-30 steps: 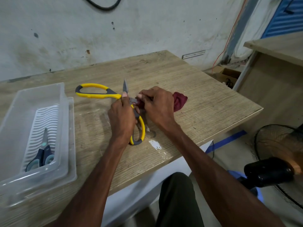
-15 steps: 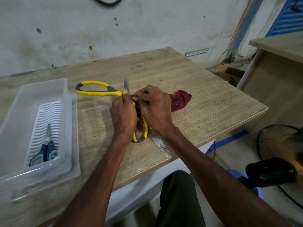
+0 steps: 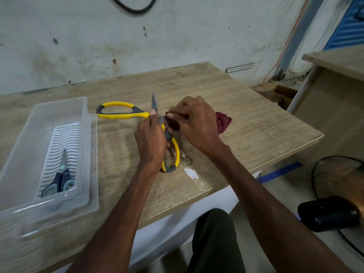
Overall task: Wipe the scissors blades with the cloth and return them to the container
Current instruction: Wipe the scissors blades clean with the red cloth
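Large yellow-and-grey scissors (image 3: 122,113) lie spread wide open over the middle of the wooden table (image 3: 256,123). My left hand (image 3: 150,142) grips them near the pivot; one blade tip sticks up past my fingers. My right hand (image 3: 194,125) pinches a dark red cloth (image 3: 223,122) against the other blade, which is hidden under the hand and cloth. A clear plastic container (image 3: 35,119) stands at the left of the table.
Small blue-handled scissors (image 3: 59,179) lie on the white ribbed insert inside the container. A white paint mark (image 3: 191,173) is near the table's front edge. A black fan (image 3: 332,205) stands on the floor at the right, beside another wooden desk (image 3: 338,62).
Both hands stay at the scissors' pivot. My right hand has worked the cloth slightly along the blade. The camera has shifted a little.
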Demonstrator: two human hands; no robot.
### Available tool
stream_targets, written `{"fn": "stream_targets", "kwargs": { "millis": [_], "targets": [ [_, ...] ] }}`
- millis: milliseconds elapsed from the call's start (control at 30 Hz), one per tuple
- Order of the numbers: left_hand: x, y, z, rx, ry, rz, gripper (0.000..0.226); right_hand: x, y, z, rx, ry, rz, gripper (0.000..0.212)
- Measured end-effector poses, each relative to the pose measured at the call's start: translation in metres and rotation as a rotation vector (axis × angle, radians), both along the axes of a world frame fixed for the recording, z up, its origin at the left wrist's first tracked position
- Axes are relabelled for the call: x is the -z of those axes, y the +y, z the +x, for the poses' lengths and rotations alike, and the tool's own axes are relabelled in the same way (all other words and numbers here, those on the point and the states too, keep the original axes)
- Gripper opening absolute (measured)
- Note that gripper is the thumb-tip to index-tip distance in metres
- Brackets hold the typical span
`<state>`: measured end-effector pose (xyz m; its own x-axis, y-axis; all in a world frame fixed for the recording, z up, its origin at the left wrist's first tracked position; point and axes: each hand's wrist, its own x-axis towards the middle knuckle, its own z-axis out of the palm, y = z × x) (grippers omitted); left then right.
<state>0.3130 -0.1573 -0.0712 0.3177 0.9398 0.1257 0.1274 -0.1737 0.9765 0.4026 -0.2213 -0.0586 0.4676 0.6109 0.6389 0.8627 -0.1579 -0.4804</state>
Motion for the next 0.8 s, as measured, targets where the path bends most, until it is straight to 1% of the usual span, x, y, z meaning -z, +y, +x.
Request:
{"fn": "stream_targets", "kwargs": {
  "millis": [67,167,233,267,300,333,367,400,433,500,533,567,633,667,733,800],
  "targets": [
    [-0.001,0.0,-0.003,-0.019,0.019,0.005,0.046,0.01,0.005,-0.011,-0.035,-0.046,-0.013,0.009],
    [-0.004,-0.001,-0.003,-0.021,0.023,0.053,0.044,0.016,-0.002,-0.011,0.002,-0.248,-0.033,0.01],
    [-0.005,-0.004,-0.002,-0.011,0.049,0.058,0.045,0.013,-0.009,-0.01,0.034,-0.335,-0.106,0.017],
    [-0.004,-0.002,-0.002,-0.005,0.046,0.051,0.049,0.013,-0.013,-0.008,0.082,-0.349,-0.137,0.023],
    [-0.001,-0.001,-0.001,-0.008,0.028,0.039,0.055,0.014,-0.018,-0.005,0.155,-0.343,-0.169,0.028],
    [0.004,0.002,0.0,-0.021,0.0,0.012,0.06,0.016,-0.022,-0.001,0.236,-0.297,-0.204,0.03],
    [0.01,0.006,0.0,-0.039,-0.036,-0.004,0.064,0.019,-0.027,0.004,0.307,-0.22,-0.227,0.027],
    [0.014,0.009,0.0,-0.05,-0.05,-0.015,0.065,0.021,-0.029,0.008,0.352,-0.151,-0.236,0.024],
    [0.015,0.01,0.002,-0.04,-0.054,-0.014,0.062,0.023,-0.029,0.011,0.376,-0.114,-0.23,0.025],
    [0.011,0.005,0.002,-0.002,-0.049,0.002,0.057,0.022,-0.027,0.01,0.378,-0.078,-0.214,0.034],
    [0.01,0.004,0.002,-0.001,-0.05,-0.007,0.057,0.02,-0.024,0.008,0.365,-0.053,-0.192,0.036],
    [0.009,0.003,0.001,-0.019,-0.052,-0.016,0.057,0.019,-0.023,0.007,0.348,-0.037,-0.163,0.032],
    [0.009,0.005,-0.001,-0.046,-0.055,-0.046,0.058,0.014,-0.022,0.005,0.333,-0.017,-0.131,0.016],
    [0.008,0.005,-0.002,-0.052,-0.044,-0.05,0.058,0.009,-0.022,0.003,0.334,-0.011,-0.134,0.012],
    [0.005,0.003,-0.003,-0.035,-0.024,-0.029,0.053,0.003,-0.02,0.004,0.339,-0.018,-0.172,0.015],
    [0.003,0.0,-0.003,-0.001,-0.085,-0.044,0.04,-0.006,-0.018,0.004,0.321,0.002,-0.126,0.012]
  ]
}}
